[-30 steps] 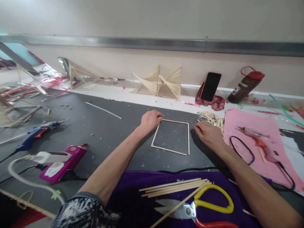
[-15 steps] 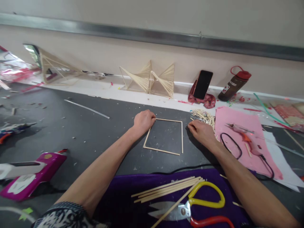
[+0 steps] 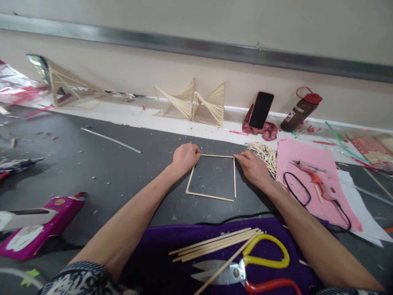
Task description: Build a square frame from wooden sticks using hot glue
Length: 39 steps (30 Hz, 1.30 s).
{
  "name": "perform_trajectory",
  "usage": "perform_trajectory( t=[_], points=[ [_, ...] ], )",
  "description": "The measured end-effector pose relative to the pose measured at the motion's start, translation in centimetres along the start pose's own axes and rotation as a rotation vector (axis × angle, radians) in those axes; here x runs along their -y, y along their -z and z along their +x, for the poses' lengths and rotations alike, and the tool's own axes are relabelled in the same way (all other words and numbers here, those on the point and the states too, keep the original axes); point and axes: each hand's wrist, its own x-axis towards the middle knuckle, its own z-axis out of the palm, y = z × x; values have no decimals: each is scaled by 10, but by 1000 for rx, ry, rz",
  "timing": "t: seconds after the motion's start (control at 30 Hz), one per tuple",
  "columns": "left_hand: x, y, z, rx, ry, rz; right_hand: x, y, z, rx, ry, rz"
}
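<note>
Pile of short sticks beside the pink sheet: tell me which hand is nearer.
Right. The right hand lies just left of the pile of short sticks; the left hand rests across the square stick frame.

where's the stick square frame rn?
Head view, centre: the stick square frame lies flat on the dark table, left hand at its far-left corner, right hand at its far-right corner.
</note>
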Motion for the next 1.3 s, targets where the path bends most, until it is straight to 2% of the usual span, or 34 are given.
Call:
perform_trajectory(
  t=[0.27,0.47,0.63,0.9,1.13,1.3],
  points=[
    [-1,-1,-1,7,-4,-31,0,1,-1,-8,26,-3],
    [4,8,0,35,-39,-111,-6,-6,-2,-39,46,39],
    [11,14,-1,21,-10,-149,-6,-7,-3,-61,57,27],
    [5,10,-7,38,0,-100,-2,-6,-3,-71,35,12],
    [5,9,-7,23,48,-45,-4,-5,-7,-86,-15,160],
    [2,9,-8,14,7,-56,0,-1,-9,-83,0,167]
  ],
)
